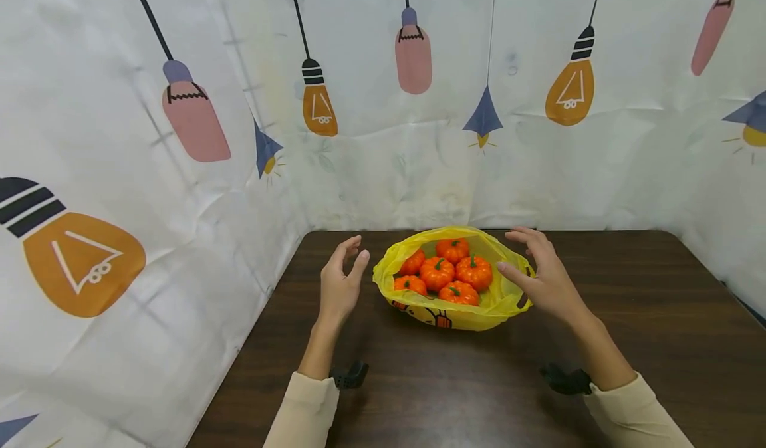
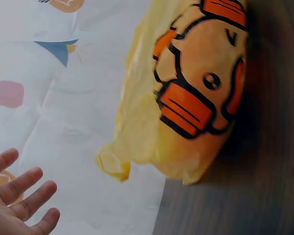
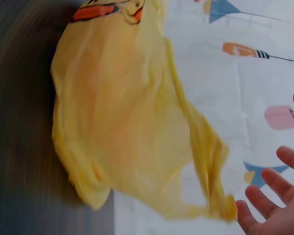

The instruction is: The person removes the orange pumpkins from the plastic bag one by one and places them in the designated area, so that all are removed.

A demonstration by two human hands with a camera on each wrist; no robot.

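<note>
A yellow plastic bag (image 1: pixel 473 318) with a printed cartoon face sits with its mouth spread wide at the far side of the table. Several small orange pumpkins (image 1: pixel 437 273) lie inside it. My left hand (image 1: pixel 340 282) is held to the left of the bag, apart from it, fingers loosely bent and holding nothing. On the other side, my right hand (image 1: pixel 547 278) overlaps the bag's right rim in the head view, thumb and fingers spread apart. In the right wrist view, its fingertips are right at the end of the bag's loop handle (image 3: pixel 213 171).
The dark wooden table (image 1: pixel 455 381) stands against a white cloth backdrop (image 1: pixel 383 175) printed with bulbs and lamps. The backdrop also runs along the table's left edge. A black wrist strap mount (image 1: pixel 353 373) sits at each sleeve cuff.
</note>
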